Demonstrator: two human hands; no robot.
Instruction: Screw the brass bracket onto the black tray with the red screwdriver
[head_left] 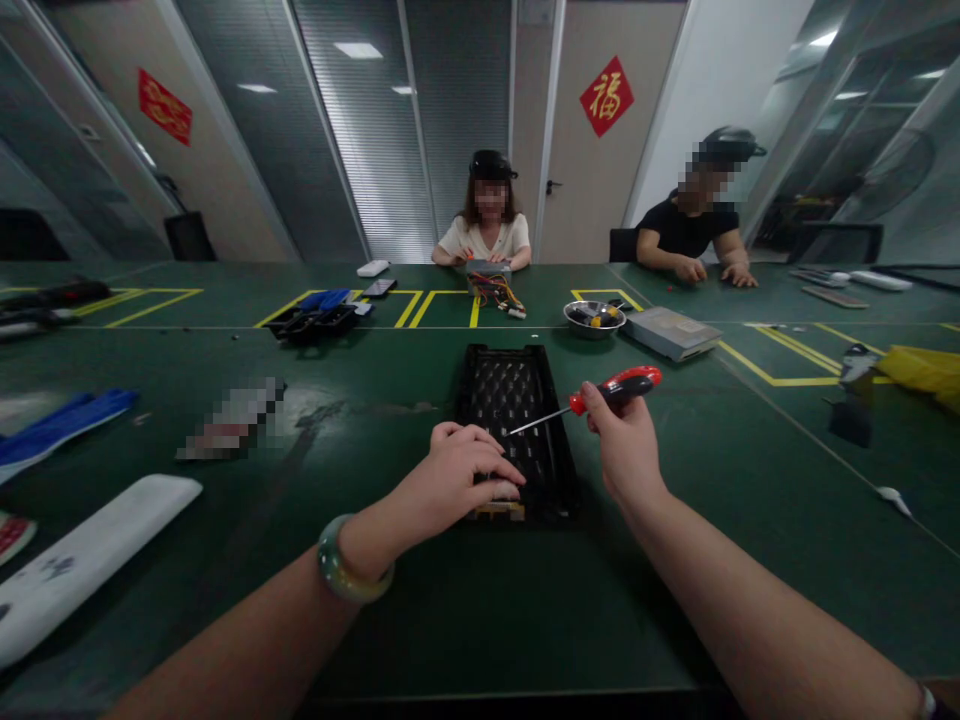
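A black plastic casing [551, 440] with a patterned grid of slots lies lengthwise on the green table in front of me. My left hand [469, 465] rests over its near left part, fingers curled down onto it and the thumb near the fingertips; what lies under the palm is hidden. A yellowish strip [499, 511] shows at the casing's near end. My right hand [626, 440] is closed round a screwdriver [619, 388] with a red and black handle. The thin metal shaft points left and down, its tip over the casing's middle, close to my left fingers; contact cannot be made out.
A metal bowl [594, 319] of tools and a grey box-shaped unit [671, 333] stand beyond the casing. Farther left is a black tray [311, 322] with blue items. A long white object [97, 560] lies near left. Two people sit across the table [390, 610].
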